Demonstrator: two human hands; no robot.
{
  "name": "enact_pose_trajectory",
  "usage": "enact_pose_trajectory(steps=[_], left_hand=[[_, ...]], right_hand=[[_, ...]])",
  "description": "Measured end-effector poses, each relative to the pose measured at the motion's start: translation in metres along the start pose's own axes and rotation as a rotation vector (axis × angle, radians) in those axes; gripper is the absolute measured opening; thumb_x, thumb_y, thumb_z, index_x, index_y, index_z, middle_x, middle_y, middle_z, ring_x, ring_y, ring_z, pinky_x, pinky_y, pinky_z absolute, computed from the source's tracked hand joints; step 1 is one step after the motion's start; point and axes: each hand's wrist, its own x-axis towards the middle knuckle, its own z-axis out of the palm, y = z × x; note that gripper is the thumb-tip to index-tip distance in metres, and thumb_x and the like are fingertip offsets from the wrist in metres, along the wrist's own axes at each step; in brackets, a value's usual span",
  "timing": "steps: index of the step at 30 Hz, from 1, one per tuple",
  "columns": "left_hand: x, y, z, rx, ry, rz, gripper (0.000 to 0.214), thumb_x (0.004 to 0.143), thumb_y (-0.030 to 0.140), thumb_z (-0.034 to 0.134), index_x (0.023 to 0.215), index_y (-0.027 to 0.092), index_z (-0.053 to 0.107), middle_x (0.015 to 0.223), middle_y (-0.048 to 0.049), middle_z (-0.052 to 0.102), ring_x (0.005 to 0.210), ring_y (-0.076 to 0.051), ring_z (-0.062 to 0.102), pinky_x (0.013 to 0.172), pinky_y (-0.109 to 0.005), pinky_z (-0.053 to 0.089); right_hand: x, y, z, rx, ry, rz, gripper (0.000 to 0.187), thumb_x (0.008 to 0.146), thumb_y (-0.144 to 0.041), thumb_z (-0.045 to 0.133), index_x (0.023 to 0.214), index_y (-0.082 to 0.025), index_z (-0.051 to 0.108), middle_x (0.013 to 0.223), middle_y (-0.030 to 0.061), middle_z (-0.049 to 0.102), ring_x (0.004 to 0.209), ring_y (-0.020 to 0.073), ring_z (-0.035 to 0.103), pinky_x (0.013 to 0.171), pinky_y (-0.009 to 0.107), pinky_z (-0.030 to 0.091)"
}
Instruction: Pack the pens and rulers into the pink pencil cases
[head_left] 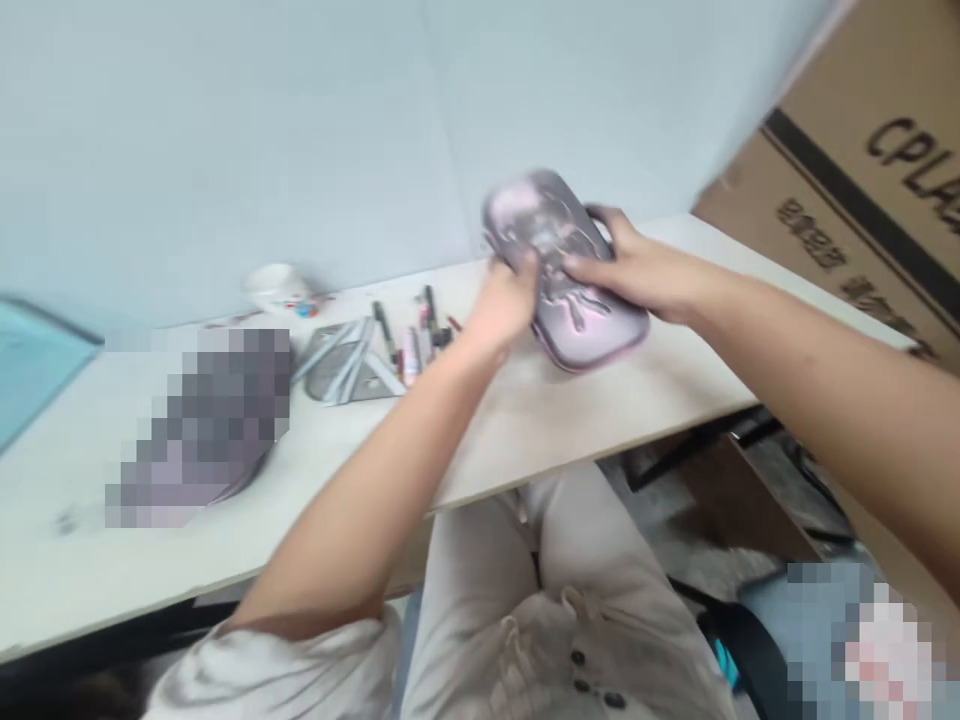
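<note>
A purple-pink pencil case point(592, 330) with a raised, shiny design is held tilted above the right part of the table. My left hand point(508, 300) grips its left edge, thumb on the front face. On its right edge, my right hand point(630, 262) is closed, with the thumb pressed on the front and the other fingers partly hidden behind. Left of my hands lie several pens and markers point(411, 355) on the table. Beside them, several grey strips point(352, 365) rest on a dark mesh piece point(322, 375).
A pixelated dark purple object point(217, 420) lies on the white table point(360, 500) at left. A white cup-like container point(277, 288) stands near the wall. One large cardboard box point(825, 200) leans in at right. A light-blue panel point(37, 365) juts in at far left.
</note>
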Motion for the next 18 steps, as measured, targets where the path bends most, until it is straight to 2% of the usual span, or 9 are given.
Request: enact_pose_trajectory(steps=[3, 4, 6, 8, 11, 13, 15, 18], left_hand=[[-0.013, -0.017, -0.024, 0.260, -0.217, -0.141, 0.051, 0.086, 0.044, 0.043, 0.125, 0.012, 0.046, 0.129, -0.0140, 0.052, 0.120, -0.025, 0.047, 0.104, -0.037, 0.032], [-0.017, -0.022, -0.036, 0.336, -0.232, -0.166, 0.050, 0.085, 0.041, 0.044, 0.126, 0.012, 0.045, 0.131, -0.0143, 0.050, 0.117, -0.024, 0.050, 0.102, -0.036, 0.035], [-0.023, -0.031, -0.066, 0.475, -0.214, -0.199, 0.047, 0.085, 0.037, 0.044, 0.125, 0.014, 0.046, 0.130, -0.0141, 0.050, 0.112, -0.022, 0.053, 0.098, -0.034, 0.038], [-0.025, -0.041, -0.098, 0.587, -0.117, -0.240, 0.042, 0.085, 0.034, 0.042, 0.121, 0.014, 0.050, 0.124, -0.0139, 0.053, 0.108, -0.021, 0.055, 0.094, -0.033, 0.040], [-0.024, -0.056, -0.139, 0.734, 0.014, -0.326, 0.036, 0.086, 0.032, 0.039, 0.111, 0.013, 0.055, 0.111, -0.0136, 0.059, 0.101, -0.021, 0.056, 0.090, -0.032, 0.042], [-0.026, -0.064, -0.151, 0.857, 0.014, -0.379, 0.038, 0.086, 0.037, 0.037, 0.107, 0.012, 0.057, 0.107, -0.0148, 0.058, 0.099, -0.022, 0.056, 0.089, -0.034, 0.042], [-0.030, -0.068, -0.152, 1.022, -0.037, -0.408, 0.047, 0.084, 0.047, 0.038, 0.105, 0.010, 0.059, 0.109, -0.0181, 0.056, 0.103, -0.027, 0.054, 0.089, -0.039, 0.040], [-0.036, -0.068, -0.143, 1.234, -0.151, -0.393, 0.062, 0.079, 0.062, 0.040, 0.097, 0.008, 0.065, 0.113, -0.0221, 0.053, 0.111, -0.035, 0.047, 0.092, -0.045, 0.036]], right_hand=[[0.002, 0.030, 0.021, 0.152, 0.021, 0.224, 0.078, 0.072, -0.045, 0.065, 0.136, -0.016, 0.031, 0.118, 0.0149, 0.058, 0.092, 0.0219, 0.062, 0.080, 0.038, 0.052], [0.006, 0.037, 0.025, 0.156, 0.042, 0.309, 0.079, 0.071, -0.045, 0.065, 0.136, -0.016, 0.031, 0.118, 0.0168, 0.057, 0.090, 0.0222, 0.063, 0.077, 0.037, 0.052], [0.015, 0.046, 0.031, 0.168, 0.071, 0.429, 0.082, 0.071, -0.047, 0.065, 0.138, -0.017, 0.029, 0.120, 0.0192, 0.056, 0.089, 0.0222, 0.063, 0.072, 0.034, 0.052], [0.027, 0.048, 0.042, 0.212, 0.050, 0.475, 0.085, 0.070, -0.047, 0.066, 0.140, -0.018, 0.027, 0.123, 0.0204, 0.054, 0.090, 0.0218, 0.062, 0.071, 0.031, 0.051], [0.047, 0.045, 0.069, 0.262, 0.006, 0.446, 0.087, 0.070, -0.048, 0.065, 0.140, -0.016, 0.025, 0.124, 0.0220, 0.052, 0.089, 0.0220, 0.063, 0.071, 0.031, 0.051], [0.061, 0.042, 0.092, 0.247, -0.030, 0.392, 0.085, 0.071, -0.048, 0.063, 0.140, -0.014, 0.026, 0.123, 0.0218, 0.053, 0.090, 0.0228, 0.063, 0.073, 0.034, 0.051], [0.074, 0.042, 0.113, 0.154, -0.053, 0.315, 0.080, 0.073, -0.050, 0.059, 0.137, -0.013, 0.030, 0.122, 0.0206, 0.054, 0.094, 0.0247, 0.061, 0.079, 0.038, 0.050], [0.086, 0.041, 0.133, -0.130, -0.014, 0.145, 0.066, 0.076, -0.049, 0.053, 0.129, -0.010, 0.043, 0.121, 0.0203, 0.054, 0.107, 0.0294, 0.054, 0.092, 0.045, 0.041]])
